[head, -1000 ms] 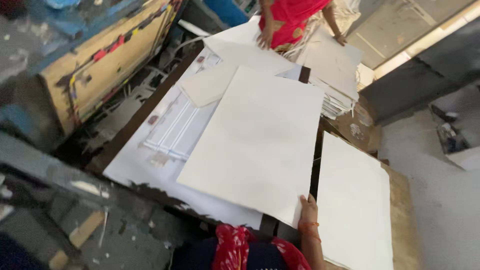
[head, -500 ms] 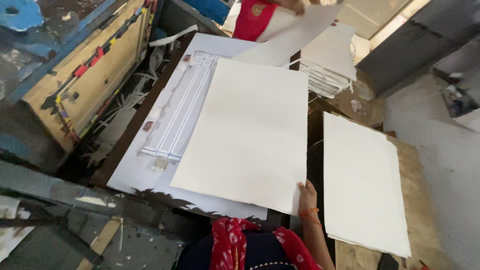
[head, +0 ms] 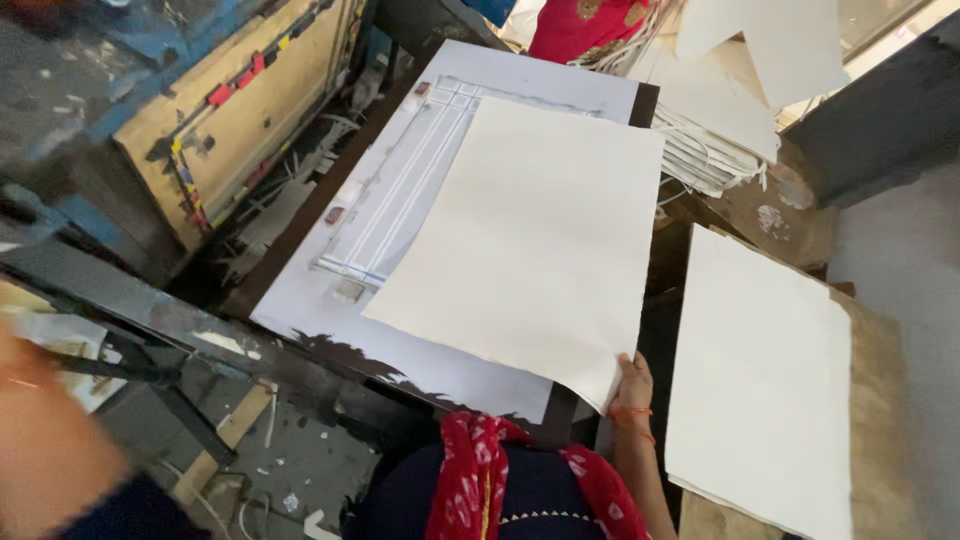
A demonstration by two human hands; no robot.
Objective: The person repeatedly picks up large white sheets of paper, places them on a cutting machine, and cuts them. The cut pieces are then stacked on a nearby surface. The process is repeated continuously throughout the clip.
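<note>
Your right hand (head: 632, 385) is closed in a pinch on the near corner of a big cream sheet (head: 530, 240), thumb on top. The sheet lies flat, angled across the white board (head: 330, 310) on the desk (head: 560, 415), just fwd & left of that hand. Left hand (head: 40, 430): only a blur at the near-left edge, can't tell if open or shut. Right of your right hand, apart from it: a stack of same cream sheets (head: 765, 380). Far beyond it, a messy paper pile (head: 710, 140) w/ another person in red (head: 580, 25). Far left: yellow wooden panel (head: 240, 110) w/ small red tabs.
</note>
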